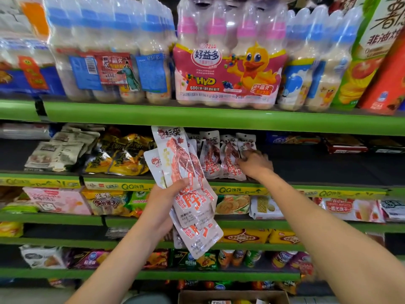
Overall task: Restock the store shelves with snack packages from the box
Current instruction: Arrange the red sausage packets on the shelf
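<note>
Box (232,297) at 6 o'clock holds packs; left hand (162,205) grips a fan of packets (186,172), right hand (254,164), fingers loosely spread, sets the shelf row (221,159) at 1 o'clock; restock partway, several left.

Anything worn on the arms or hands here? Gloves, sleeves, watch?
Nothing visible. The left hand and right hand are bare, no gloves or rings showing. Both forearms are uncovered to the frame edge: no sleeves, watch or wristband in view.

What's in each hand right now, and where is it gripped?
The left hand grips a fanned bunch of white-and-red snack packets around their middle. The right hand reaches among the packets standing on the shelf; whether it grips one cannot be told.
</note>
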`<act>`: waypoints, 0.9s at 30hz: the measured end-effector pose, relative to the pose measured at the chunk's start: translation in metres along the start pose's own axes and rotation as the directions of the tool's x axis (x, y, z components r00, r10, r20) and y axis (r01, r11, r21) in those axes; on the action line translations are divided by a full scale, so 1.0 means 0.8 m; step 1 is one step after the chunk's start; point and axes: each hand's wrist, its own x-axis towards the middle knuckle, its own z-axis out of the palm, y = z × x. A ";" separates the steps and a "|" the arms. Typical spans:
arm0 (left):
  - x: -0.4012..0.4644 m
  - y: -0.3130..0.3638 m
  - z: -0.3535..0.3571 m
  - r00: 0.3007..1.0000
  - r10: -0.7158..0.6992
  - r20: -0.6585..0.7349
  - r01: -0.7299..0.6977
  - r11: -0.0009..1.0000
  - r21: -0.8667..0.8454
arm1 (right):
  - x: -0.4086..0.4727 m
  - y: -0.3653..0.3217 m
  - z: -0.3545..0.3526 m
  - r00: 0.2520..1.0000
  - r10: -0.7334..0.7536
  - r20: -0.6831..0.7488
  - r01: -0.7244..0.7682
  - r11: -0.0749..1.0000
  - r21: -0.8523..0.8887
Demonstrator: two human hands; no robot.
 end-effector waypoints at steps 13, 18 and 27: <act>0.006 0.002 -0.014 0.995 -0.083 0.051 0.083 0.996 0.019 | -0.145 -0.090 -0.011 0.917 -0.218 -0.334 0.353 0.833 0.427; 0.007 0.003 -0.025 0.991 -0.026 0.130 0.023 0.999 0.026 | -0.216 -0.131 0.013 0.938 -0.319 -0.132 0.341 0.792 0.507; 0.012 0.008 -0.058 0.949 -0.257 0.181 0.294 0.930 -0.222 | -0.238 -0.155 0.043 0.965 -0.207 -0.163 0.261 0.676 0.689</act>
